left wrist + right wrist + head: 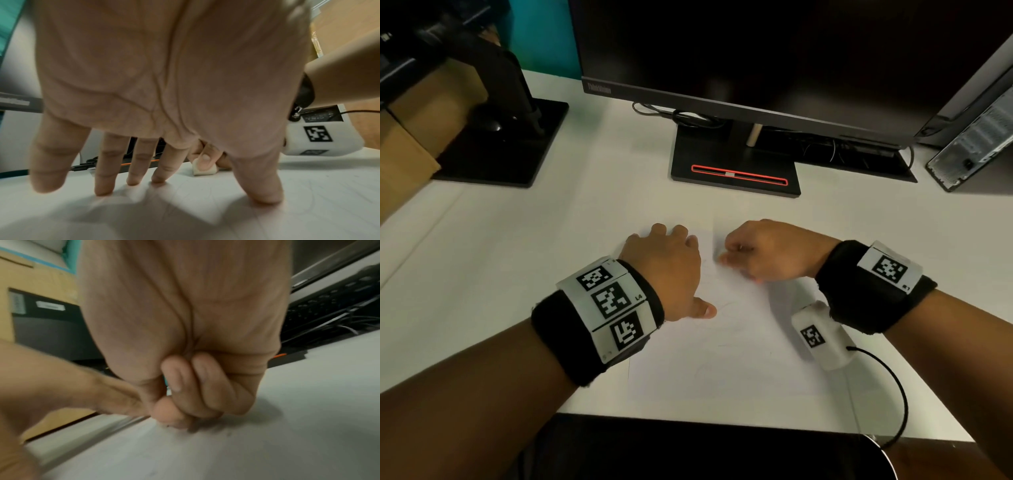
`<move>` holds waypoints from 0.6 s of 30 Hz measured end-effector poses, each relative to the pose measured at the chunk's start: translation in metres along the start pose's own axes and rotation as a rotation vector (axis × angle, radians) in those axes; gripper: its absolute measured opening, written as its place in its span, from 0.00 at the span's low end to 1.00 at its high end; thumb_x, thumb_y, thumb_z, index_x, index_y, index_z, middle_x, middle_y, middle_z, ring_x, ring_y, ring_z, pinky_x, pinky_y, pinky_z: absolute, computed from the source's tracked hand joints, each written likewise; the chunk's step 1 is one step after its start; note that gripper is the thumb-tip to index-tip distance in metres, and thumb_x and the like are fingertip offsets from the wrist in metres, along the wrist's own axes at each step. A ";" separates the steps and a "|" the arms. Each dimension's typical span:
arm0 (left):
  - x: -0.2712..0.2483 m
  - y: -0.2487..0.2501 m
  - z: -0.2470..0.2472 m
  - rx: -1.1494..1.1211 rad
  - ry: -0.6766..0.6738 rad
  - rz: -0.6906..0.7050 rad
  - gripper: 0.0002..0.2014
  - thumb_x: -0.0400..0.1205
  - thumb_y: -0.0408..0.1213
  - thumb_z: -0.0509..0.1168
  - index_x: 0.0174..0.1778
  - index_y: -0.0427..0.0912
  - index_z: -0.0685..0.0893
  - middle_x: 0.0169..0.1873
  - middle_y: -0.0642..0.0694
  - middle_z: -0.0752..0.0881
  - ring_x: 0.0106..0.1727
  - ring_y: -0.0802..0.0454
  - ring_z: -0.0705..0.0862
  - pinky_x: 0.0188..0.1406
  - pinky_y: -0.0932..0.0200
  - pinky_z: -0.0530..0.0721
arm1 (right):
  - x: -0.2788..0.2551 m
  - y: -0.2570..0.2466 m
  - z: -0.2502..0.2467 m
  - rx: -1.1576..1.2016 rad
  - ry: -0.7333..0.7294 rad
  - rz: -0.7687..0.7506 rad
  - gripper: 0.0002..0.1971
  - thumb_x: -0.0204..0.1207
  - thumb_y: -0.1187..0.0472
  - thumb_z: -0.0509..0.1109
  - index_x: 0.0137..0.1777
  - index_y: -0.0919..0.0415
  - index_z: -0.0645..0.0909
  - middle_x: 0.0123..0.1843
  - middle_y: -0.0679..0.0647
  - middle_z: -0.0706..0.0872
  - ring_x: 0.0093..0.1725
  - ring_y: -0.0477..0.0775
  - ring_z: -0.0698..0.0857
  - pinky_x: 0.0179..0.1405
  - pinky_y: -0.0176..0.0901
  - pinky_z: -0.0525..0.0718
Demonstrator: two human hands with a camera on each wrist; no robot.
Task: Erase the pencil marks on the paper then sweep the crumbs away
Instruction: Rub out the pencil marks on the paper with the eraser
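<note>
**Erasing underway, marks left, sweep not started**

Nearest me, the lower part of the paper (722,359) shows faint pencil marks (726,337), loops and lines, untouched by either hand. Judging from that, a good share of erasing is left.

My left hand (667,270) lies on the sheet's left part, fingers straight and spread, fingertips (103,190) and thumb pressing down. Grip apart, holding nothing, just pinning the paper flat on the white surface (500,240).

My right hand (767,255) is just beside it, at the sheet's upper middle, fingers curled tight. The left wrist view shows a small white eraser (204,171) pinched under a fingertip, its bottom edge on the paper. So the right grip is clamped on the eraser. The right wrist view is blurred and the eraser is hidden there behind the curled fingers; a few dark specks sit by the knuckles, maybe crumbs, too small to tell.

Progress call: mid-erase, working the top area. The paper around the eraser looks paler than lower down, but the lighting is dim, so I can't say how much is clean. No crumb pile is visible. The sweep is still to do.

Farther back: a monitor stand (736,171) with a red strip, cables, a second black stand on the left, and a computer case on the right, all well apart from the paper.
</note>
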State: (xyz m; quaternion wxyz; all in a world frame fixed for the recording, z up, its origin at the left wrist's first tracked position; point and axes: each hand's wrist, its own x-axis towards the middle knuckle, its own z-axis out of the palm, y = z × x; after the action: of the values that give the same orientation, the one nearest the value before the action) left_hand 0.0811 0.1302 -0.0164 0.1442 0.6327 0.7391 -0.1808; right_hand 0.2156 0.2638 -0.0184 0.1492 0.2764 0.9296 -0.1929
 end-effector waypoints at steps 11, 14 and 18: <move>0.001 0.000 0.001 -0.003 -0.017 -0.002 0.52 0.75 0.75 0.59 0.85 0.40 0.56 0.81 0.43 0.63 0.78 0.40 0.66 0.64 0.43 0.79 | -0.013 0.014 -0.006 0.018 0.010 0.057 0.21 0.87 0.46 0.61 0.37 0.60 0.79 0.33 0.50 0.84 0.36 0.52 0.81 0.42 0.49 0.80; 0.001 0.000 0.000 -0.014 -0.019 0.007 0.50 0.76 0.74 0.60 0.86 0.47 0.53 0.82 0.42 0.61 0.79 0.39 0.65 0.67 0.41 0.79 | -0.018 0.006 0.000 -0.036 -0.007 -0.031 0.20 0.86 0.47 0.61 0.34 0.56 0.74 0.32 0.47 0.79 0.35 0.49 0.78 0.39 0.48 0.76; 0.001 0.002 -0.002 -0.019 -0.036 0.025 0.47 0.77 0.73 0.60 0.87 0.60 0.47 0.83 0.41 0.60 0.79 0.38 0.64 0.66 0.40 0.79 | -0.024 0.005 0.002 0.001 -0.040 -0.043 0.22 0.87 0.47 0.61 0.35 0.61 0.75 0.31 0.50 0.81 0.34 0.51 0.79 0.42 0.50 0.79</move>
State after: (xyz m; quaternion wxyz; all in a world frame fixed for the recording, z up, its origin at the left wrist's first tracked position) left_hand 0.0828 0.1322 -0.0154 0.1658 0.6371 0.7300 -0.1835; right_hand 0.2380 0.2557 -0.0118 0.1635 0.2524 0.9320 -0.2023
